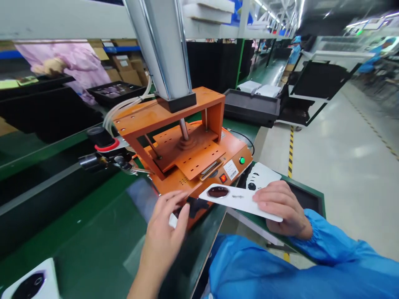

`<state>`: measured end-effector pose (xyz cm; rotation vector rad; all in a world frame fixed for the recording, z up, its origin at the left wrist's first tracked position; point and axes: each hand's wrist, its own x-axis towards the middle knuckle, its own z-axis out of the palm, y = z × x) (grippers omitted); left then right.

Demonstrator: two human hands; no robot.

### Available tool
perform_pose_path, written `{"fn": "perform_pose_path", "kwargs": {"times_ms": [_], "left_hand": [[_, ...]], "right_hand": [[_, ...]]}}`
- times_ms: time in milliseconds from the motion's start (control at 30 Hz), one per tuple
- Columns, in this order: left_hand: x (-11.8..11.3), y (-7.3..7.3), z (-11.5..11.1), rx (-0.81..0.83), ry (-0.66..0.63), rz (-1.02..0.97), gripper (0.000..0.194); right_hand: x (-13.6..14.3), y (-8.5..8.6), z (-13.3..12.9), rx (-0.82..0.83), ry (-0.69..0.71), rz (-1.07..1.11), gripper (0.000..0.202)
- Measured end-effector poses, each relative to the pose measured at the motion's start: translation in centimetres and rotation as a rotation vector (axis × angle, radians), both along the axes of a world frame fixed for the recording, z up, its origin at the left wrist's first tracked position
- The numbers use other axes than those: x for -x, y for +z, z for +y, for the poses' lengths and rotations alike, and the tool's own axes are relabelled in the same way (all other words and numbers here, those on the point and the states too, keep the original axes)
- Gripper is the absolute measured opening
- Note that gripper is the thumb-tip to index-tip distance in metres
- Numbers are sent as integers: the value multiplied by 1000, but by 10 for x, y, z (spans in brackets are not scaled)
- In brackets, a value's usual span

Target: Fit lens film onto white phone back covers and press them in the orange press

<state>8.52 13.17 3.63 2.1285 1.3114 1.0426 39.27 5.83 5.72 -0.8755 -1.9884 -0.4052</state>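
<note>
My right hand (285, 205) grips a white phone back cover (238, 201) by its right end. The cover has a dark oval camera window at its left end and small dark print. My left hand (163, 228) is at the front left of an orange press (199, 189), thumb and fingers apart. Behind its fingers shows a small white and dark piece (173, 220), mostly hidden; I see no grip on it. Just right of it is a black block (197, 206) at the press's front. Several white covers (264, 176) lie fanned out beyond my right hand.
Another white cover (37, 280) with a dark oval lies at the bottom left on the green bench (93, 245). A black knobbed device (99, 151) stands left of the press. Behind are a black tray (252, 109) and a person in a pink sleeve (75, 62).
</note>
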Motion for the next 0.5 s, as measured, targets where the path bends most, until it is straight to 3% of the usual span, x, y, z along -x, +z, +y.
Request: {"fn": "perform_pose_path", "kwargs": {"times_ms": [133, 267, 500], "left_hand": [[-24, -9, 32, 1, -49, -38, 27], [-31, -17, 36, -37, 18, -12, 27], [-41, 6, 48, 264, 162, -105, 29]], "right_hand": [[-13, 0, 3, -57, -86, -92, 24], [-18, -6, 9, -68, -128, -76, 30], [-26, -14, 15, -120, -217, -41, 35]]}}
